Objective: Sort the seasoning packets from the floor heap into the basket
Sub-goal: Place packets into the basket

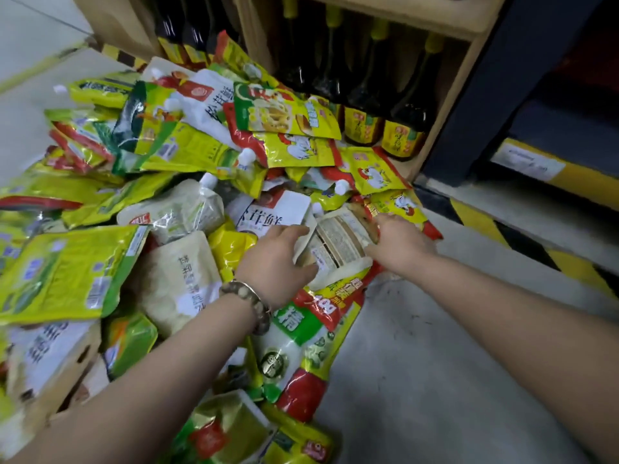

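A big heap of seasoning packets (140, 182), yellow, green, red and white, covers the floor from the left edge to the middle. Both my hands hold one pale packet (338, 242) that lies printed back side up at the heap's right edge. My left hand (278, 259), with a bead bracelet on the wrist, grips its left side, thumb on top. My right hand (398, 242) grips its right side, fingers curled under the edge. Under it lies a large white, green and red bag (301, 343). No basket is in view.
A wooden shelf (445, 105) with dark sauce bottles (402, 125) stands right behind the heap. Right of it is a dark rack base with yellow-black hazard stripes (495, 229). Bare grey floor (418, 380) lies to the right of the heap. A cardboard box (67, 380) sits lower left.
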The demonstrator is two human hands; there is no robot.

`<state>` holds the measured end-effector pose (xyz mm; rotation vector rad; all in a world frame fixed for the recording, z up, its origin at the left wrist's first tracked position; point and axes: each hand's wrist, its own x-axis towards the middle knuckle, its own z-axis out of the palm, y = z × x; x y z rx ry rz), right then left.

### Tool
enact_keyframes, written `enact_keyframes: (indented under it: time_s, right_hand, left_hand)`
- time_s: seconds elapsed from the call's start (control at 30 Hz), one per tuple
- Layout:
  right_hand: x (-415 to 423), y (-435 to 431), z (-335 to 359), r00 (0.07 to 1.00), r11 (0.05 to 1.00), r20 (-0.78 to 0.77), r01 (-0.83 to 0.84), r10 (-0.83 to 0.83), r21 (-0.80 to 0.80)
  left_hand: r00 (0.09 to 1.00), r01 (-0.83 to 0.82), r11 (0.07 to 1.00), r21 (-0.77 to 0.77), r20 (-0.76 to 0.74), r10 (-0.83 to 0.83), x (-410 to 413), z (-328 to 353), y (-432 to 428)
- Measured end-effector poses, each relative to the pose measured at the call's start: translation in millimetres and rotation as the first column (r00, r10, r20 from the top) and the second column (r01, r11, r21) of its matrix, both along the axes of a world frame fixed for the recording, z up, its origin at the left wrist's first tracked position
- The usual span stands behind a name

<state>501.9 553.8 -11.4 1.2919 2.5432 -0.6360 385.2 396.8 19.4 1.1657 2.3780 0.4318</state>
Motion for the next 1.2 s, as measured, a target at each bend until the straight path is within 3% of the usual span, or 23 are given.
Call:
enact_keyframes:
  time_s: [0.2,0.33,0.47,0.6,0.83,0.93,1.03,1.1,1.2]
  right_hand:
    - [-43.5,47.9,-35.1,0.972,0.980,-0.165,0.180,-0.164,0.082]
    - [-61.4,73.8,-57.2,0.985,0.984,-0.084,0.155,-0.148,0.089]
    - [-63.8,84.8,-72.1,0.991,0.943,-0.056,0.129,-0.118,0.308]
    - [-47.6,88.6,-74.3,0.938,0.928,-0.324,0.227,-0.127,0.294]
    - [-6.5,82.9,-22.1,0.661,0.904,-0.750,0.293,0.043,0.310]
    - [-0.1,72.8,-4.9,0.495,0.979,-0.864,0.203,-0.093,0.011]
    - [-1.9,61.8,0.1,0.301,0.907,-0.856,0.130,-0.421,-0.400]
    - [-7.3,51.2,-1.4,0.288,0.833,-0.784,0.124,-0.550,-0.539]
    - [-13.4,31.8,-13.0,0.345,0.714,-0.649,0.098,-0.678,-0.694]
  left_hand:
    - [0.995,-0.061,0.993,0.098,0.087,0.053,-2.5,-20.3,14.5]
    - [0.986,-0.094,0.980,0.177,0.152,0.067,3.7,-26.1,40.2]
    - [0.975,-0.108,0.964,0.241,0.215,0.055,8.3,-33.8,57.1]
    - [0.946,-0.209,0.928,0.308,0.305,0.112,7.3,-44.0,59.5]
    - [0.792,-0.482,0.781,0.398,0.578,0.195,5.1,-55.3,49.7]
    - [0.663,-0.548,0.763,0.343,0.734,0.146,2.9,-52.1,52.9]
    - [0.549,-0.529,0.784,0.323,0.835,0.026,4.5,-45.7,59.6]
    - [0.531,-0.488,0.799,0.352,0.846,-0.048,10.0,-43.5,63.2]
    - [0.516,-0.560,0.762,0.326,0.856,0.013,17.0,-48.8,61.8]
